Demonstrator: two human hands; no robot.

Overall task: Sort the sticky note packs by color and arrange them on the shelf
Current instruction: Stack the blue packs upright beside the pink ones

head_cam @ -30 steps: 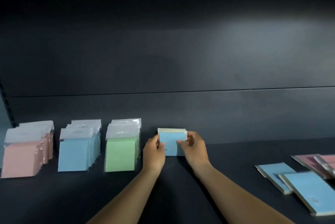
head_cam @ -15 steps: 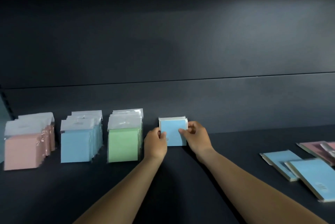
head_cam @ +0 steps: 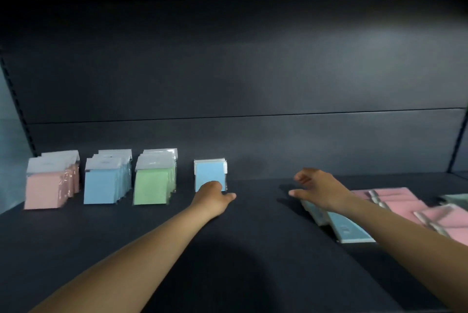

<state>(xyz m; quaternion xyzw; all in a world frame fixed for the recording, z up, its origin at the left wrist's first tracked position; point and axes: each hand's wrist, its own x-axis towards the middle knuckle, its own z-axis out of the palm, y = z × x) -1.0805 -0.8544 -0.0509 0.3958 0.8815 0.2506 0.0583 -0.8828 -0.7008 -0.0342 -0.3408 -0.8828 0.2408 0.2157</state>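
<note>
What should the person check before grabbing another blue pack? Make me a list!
1. Small blue stack standing upright against the back wall: ok.
2. Left hand steadying that stack: ok, it rests at the stack's base.
3. Right hand free to grab: ok, its fingers are spread and hold nothing.
4. Loose blue packs within reach: ok, they lie flat right under the right hand.
5. Pink packs kept apart from the blue ones: cannot tell, the picture is blurred there.
6. Pink row, blue row and green row upright: ok.
</note>
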